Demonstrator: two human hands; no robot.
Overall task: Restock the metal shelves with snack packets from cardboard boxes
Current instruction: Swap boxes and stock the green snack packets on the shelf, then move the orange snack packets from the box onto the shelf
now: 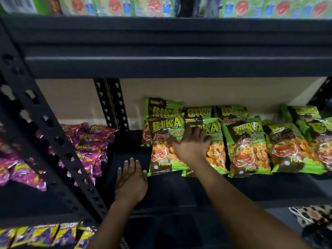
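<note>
Green Bika snack packets [248, 146] lie in overlapping rows on the dark metal shelf [179, 187]. My right hand [190, 144] rests flat, fingers spread, on top of the two leftmost front packets [161, 151], pressing on them without gripping. My left hand [130, 180] lies palm down on the bare shelf just left of those packets, fingers together and extended, holding nothing. No cardboard box is in view.
Pink snack packets [86, 146] fill the neighbouring bay at left, behind a perforated black upright [53, 141]. Yellow packets [45, 234] sit on the shelf below. Green packs [152, 6] line the shelf above. A beige wall backs the shelf.
</note>
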